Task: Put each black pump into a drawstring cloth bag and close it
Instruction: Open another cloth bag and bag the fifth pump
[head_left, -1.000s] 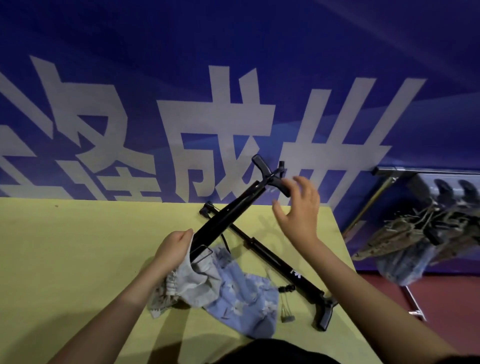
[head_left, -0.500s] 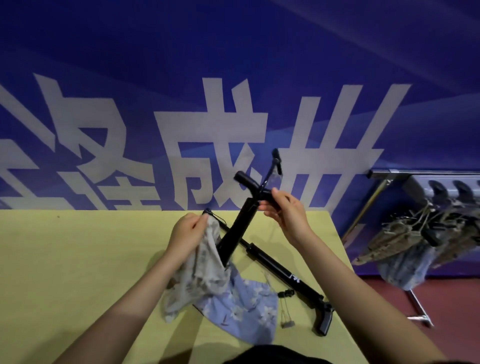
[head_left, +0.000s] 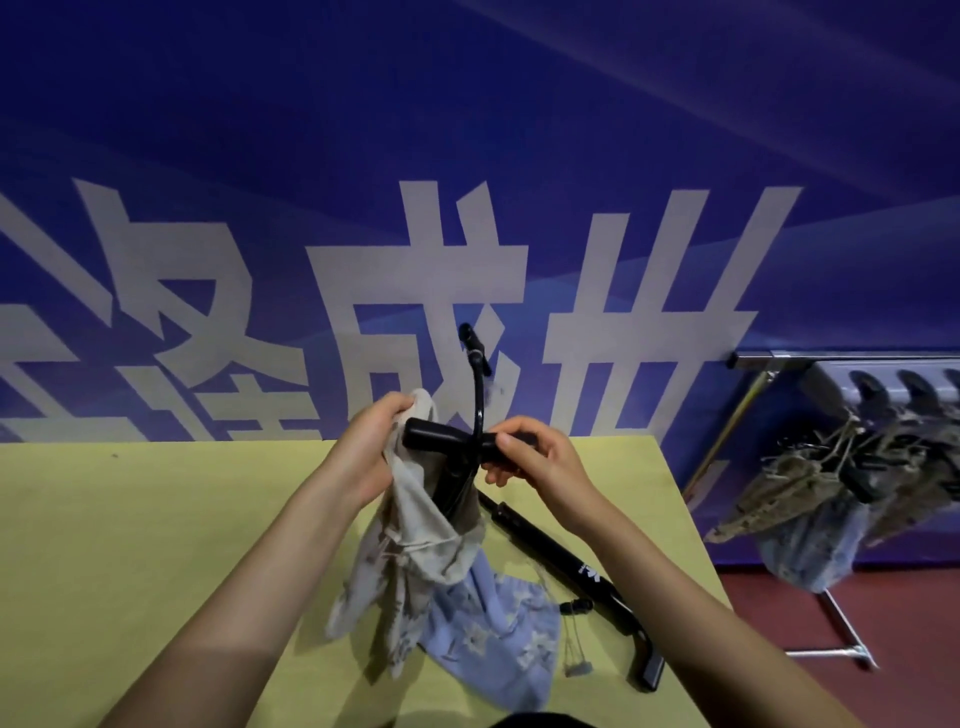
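Left hand (head_left: 366, 449): pinches the bag's rim, centre frame.
Right hand (head_left: 537, 460): fingers wrapped round the pump's handle.
Pump (head_left: 444, 441): centre, upright, barrel down inside the bag (head_left: 415, 545), handle and hose sticking out.
Handling: pump looks stiff and long, best held by the handle; cloth is limp, so hold it by the rim.
Nearby: second pump (head_left: 576, 566) lying beside a blue bag (head_left: 498, 634), lower right on the table (head_left: 130, 519).
In the way: the handle may snag the rim.

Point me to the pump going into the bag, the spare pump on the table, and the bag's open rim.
pump handle (head_left: 434, 435), head view, left grip
spare pump (head_left: 550, 548), head view, mid barrel
beige bag (head_left: 415, 501), head view, rim cloth
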